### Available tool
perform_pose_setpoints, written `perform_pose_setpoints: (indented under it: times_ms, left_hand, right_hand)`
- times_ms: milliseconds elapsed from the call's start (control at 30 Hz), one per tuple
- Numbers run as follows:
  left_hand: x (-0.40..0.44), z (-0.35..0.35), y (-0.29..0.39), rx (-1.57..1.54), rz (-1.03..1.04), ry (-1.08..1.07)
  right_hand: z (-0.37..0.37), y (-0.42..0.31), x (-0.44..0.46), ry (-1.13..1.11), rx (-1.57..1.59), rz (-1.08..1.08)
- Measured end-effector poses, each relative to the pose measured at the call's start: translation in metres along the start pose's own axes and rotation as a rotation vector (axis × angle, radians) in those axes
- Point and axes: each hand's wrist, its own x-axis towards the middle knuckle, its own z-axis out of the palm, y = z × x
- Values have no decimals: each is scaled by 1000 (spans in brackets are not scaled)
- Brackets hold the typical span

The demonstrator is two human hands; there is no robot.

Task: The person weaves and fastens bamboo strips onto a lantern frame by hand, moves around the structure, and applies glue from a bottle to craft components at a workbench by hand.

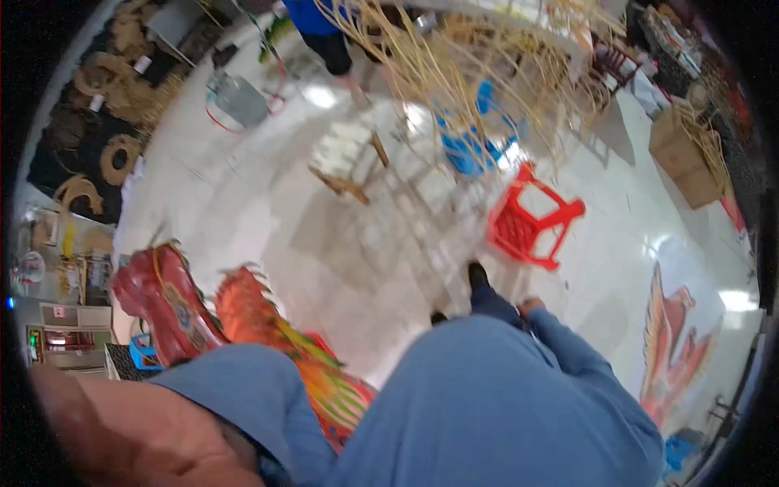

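Noted right hand (531, 307) low beside dark trouser leg (493, 307), at far end of blue sleeve (576, 349); grip too small to read, so could not tell whether clasping anything or empty. Found red plastic stool (523, 230) on pale floor (219, 187), a little farther out than right hand and seemingly apart from it. Read no clear long axis on stool: slatted face toward left, open frame toward right. Judged right hand the nearer by far. Saw bare left forearm (154, 422) blurred across near left; could not make out left hand or its state. Logged dark red painted figure (166, 300) and orange spiny figure (251, 304) beyond that forearm, well left of stool.
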Motion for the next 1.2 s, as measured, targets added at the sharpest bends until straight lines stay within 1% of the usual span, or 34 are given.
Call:
perform_pose_setpoints:
  times_ms: [33, 100, 133, 167, 233, 267, 300, 333, 367, 433, 467, 500, 533, 567, 633, 667, 767, 833, 933, 967, 1033, 1200]
  left_hand:
    - [4, -2, 1, 1, 20, 14]
    - [14, -10, 3, -9, 58, 62]
    - [18, -14, 4, -17, 80, 81]
    - [21, -19, 8, -24, 101, 92]
    - [24, -22, 18, -16, 138, 96]
    - [24, -20, 19, -10, 131, 102]
    - [23, -18, 20, 5, 120, 106]
    - [23, -15, 22, 20, 104, 95]
    - [20, -13, 23, 25, 91, 96]
    - [14, -5, 25, 31, 87, 82]
    - [12, -3, 25, 37, 81, 74]
    - [11, 0, 26, 37, 67, 62]
    - [8, 3, 27, 36, 52, 48]
    - [6, 5, 28, 37, 43, 41]
    - [5, 11, 29, 31, 21, 35]
    - [6, 15, 28, 31, 18, 24]
    - [1, 20, 27, 15, 13, 13]
    - [-2, 22, 25, 1, 18, 13]
    - [-2, 26, 27, 3, 14, -1]
    - [-2, 28, 28, -5, 14, -2]
    - [-1, 34, 28, 5, -4, -20]
    - [-7, 60, 25, 91, 4, -120]
  right_hand:
    - [22, 18, 22, -25, -12, -45]
    - [36, 31, 29, -28, -56, -69]
    - [27, 21, 20, 17, -80, -23]
    - [34, 27, 31, -47, -56, -61]
    - [20, 20, 23, -39, 11, -127]
    - [16, 16, 29, 35, -62, -158]
    - [31, 25, 26, 88, -126, -165]
    - [19, 17, 15, -94, -102, -23]
    - [13, 8, 4, -75, -17, 12]
    - [19, 15, 15, -50, -101, -64]
    - [13, 9, 10, -22, -43, -23]
    - [19, 12, 16, 14, -76, -62]
    - [19, 13, 20, -63, -25, -56]
    - [12, 7, 16, -70, -1, -37]
    - [3, 0, 6, -8, 48, -45]
    - [8, 0, -6, -27, 54, -36]
    - [-9, -14, -5, 2, 32, -101]
    - [-12, -18, 7, 3, 59, -88]
    - [-2, -15, 7, -53, 76, -57]
    - [-8, -16, 13, -33, 32, -54]
    - [8, -3, -5, -40, -3, -34]
    - [12, -8, -1, 55, 17, -62]
